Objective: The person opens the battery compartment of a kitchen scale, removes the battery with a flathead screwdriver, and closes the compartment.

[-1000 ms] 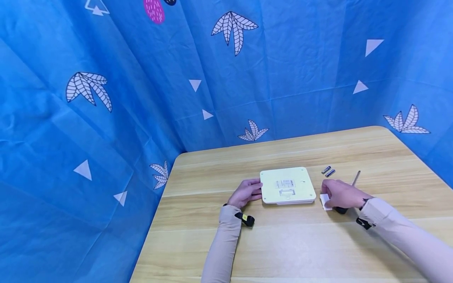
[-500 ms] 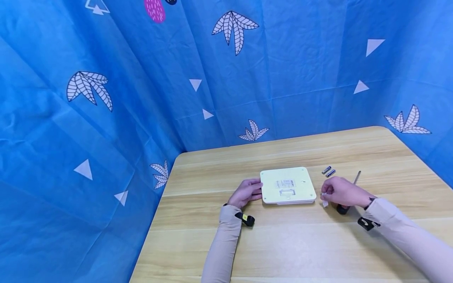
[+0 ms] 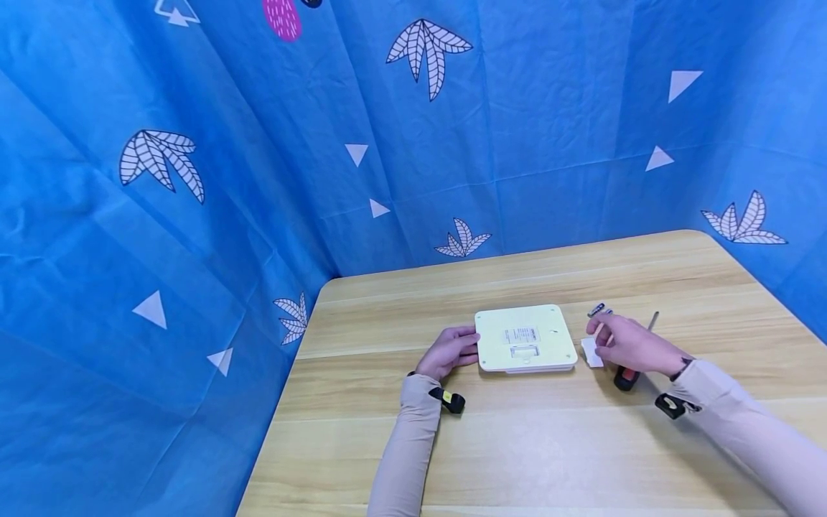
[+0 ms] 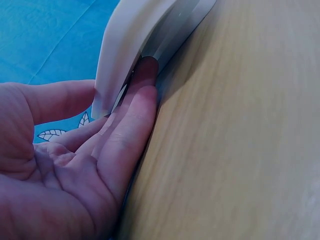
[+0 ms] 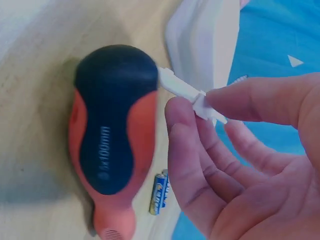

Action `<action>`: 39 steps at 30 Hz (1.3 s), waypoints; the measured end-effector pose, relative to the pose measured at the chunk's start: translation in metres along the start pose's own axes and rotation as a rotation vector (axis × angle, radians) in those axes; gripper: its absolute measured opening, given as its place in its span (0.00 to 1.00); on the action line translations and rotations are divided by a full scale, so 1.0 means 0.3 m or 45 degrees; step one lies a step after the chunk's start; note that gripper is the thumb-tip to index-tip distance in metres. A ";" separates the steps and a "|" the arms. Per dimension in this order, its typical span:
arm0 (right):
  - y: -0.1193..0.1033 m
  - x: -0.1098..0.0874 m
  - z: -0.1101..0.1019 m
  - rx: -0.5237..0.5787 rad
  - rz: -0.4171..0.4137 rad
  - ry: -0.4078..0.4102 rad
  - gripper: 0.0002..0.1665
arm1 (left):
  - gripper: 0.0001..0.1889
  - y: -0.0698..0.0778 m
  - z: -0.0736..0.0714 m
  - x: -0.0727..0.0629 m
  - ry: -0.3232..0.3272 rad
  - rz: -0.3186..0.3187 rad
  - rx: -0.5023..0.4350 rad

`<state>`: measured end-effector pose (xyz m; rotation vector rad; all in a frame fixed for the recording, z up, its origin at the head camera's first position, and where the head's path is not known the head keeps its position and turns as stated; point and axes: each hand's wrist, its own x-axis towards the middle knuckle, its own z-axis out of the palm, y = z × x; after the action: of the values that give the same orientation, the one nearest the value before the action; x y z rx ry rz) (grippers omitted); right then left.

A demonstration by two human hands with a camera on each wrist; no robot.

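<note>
A flat white device (image 3: 526,330), much like a digital scale, lies face down with a label and an uncovered battery compartment (image 3: 525,352) showing. At its left edge my left hand (image 3: 449,353) grips it, thumb on top and fingers underneath, as the left wrist view (image 4: 125,125) also shows. Off its right side my right hand (image 3: 629,346) pinches a small white battery cover (image 3: 591,353) between thumb and fingers. The right wrist view shows that cover (image 5: 182,87) tilted edge-on, with its clip tab by the thumb.
A red-and-black screwdriver (image 3: 625,378) lies beside the right hand, its shaft partly hidden by that hand. Two small batteries (image 3: 597,309) lie beyond the hand, one partly covered by it. A blue patterned curtain (image 3: 549,143) hangs behind the wooden table (image 3: 517,445).
My right hand has lifted the battery cover from the table, turned it, and moved slightly away from me. More of the screwdriver handle shows. The left hand and device stay still.
</note>
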<state>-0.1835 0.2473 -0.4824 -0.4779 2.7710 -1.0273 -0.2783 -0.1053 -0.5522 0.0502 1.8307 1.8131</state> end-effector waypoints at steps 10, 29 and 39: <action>-0.030 0.008 -0.030 -0.061 -0.057 0.072 0.06 | 0.23 0.002 0.003 -0.004 0.002 -0.004 -0.005; -0.148 0.066 -0.058 -0.116 -0.114 0.084 0.06 | 0.24 0.005 0.000 -0.010 0.003 -0.006 -0.003; -0.197 0.126 -0.026 -0.166 -0.221 0.086 0.03 | 0.25 0.010 0.003 -0.015 0.005 -0.004 0.003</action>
<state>-0.2063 0.1968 -0.4390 -0.7261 2.9115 -0.9151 -0.2752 -0.1060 -0.5478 0.0444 1.8345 1.8103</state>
